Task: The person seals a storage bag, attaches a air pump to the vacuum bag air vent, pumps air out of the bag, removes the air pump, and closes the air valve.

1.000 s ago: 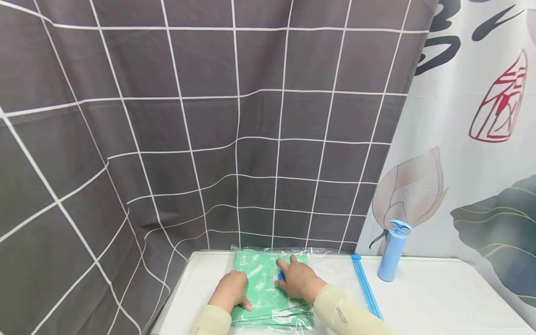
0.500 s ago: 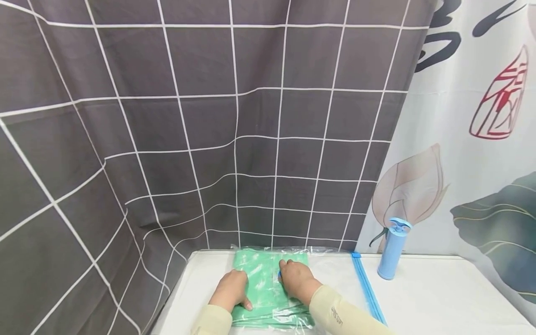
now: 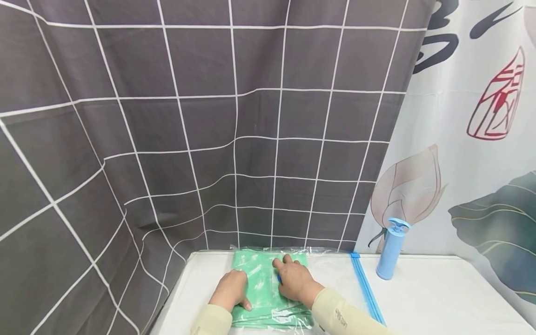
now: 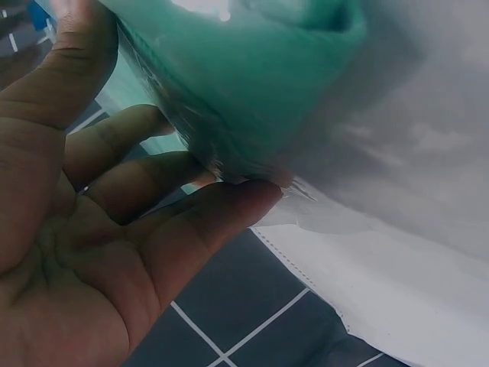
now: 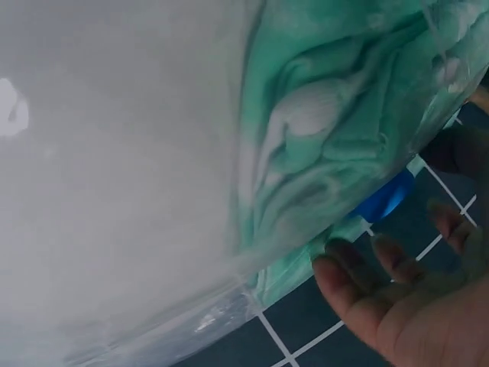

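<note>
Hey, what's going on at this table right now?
A person has both hands on a clear plastic bag holding a folded green cloth, which lies on a white table. The left hand rests flat on the cloth's left side. The right hand lies over the middle, its fingers around a small blue valve on the bag. The bag's blue zip strip runs along the right, and a blue hand pump stands upright beyond it, untouched.

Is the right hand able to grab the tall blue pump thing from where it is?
Probably yes. The right hand rests on the bagged green cloth, and only bare white table and the bag's flat blue zip strip lie between it and the blue pump.
</note>
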Demonstrator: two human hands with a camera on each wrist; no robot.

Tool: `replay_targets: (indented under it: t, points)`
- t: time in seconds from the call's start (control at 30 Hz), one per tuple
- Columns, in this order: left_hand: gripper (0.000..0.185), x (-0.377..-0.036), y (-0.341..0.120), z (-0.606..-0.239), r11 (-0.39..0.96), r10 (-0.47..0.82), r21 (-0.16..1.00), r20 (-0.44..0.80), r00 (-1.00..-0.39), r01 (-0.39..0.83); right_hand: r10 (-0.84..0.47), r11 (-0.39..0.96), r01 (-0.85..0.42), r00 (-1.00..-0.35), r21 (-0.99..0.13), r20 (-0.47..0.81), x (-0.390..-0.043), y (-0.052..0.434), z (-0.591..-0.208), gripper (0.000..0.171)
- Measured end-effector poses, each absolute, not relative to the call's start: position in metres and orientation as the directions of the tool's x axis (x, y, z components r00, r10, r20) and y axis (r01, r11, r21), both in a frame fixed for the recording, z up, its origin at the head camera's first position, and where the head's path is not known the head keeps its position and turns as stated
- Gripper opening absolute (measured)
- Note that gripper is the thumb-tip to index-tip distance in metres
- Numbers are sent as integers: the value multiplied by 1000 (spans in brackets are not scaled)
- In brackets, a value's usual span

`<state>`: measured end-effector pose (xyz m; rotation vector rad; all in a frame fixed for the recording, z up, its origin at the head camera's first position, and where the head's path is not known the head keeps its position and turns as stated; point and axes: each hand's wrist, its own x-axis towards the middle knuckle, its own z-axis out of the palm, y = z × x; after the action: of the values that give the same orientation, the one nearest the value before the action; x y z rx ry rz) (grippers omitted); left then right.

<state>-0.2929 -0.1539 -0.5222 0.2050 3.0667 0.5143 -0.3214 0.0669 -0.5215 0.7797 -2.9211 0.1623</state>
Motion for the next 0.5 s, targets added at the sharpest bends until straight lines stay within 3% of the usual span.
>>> replay_targets:
  t: [0.23,0.5]
  points:
    - [56,-292,-152,-523,941,134,314,-3,-991,127,-382,920,-390,-914,-37,135,-324,62,-525,51]
    - [55,-291,-151,-518,946,123,303,-4,-992,116,-403,915,-402,-902,36,155,-324,60,-528,32]
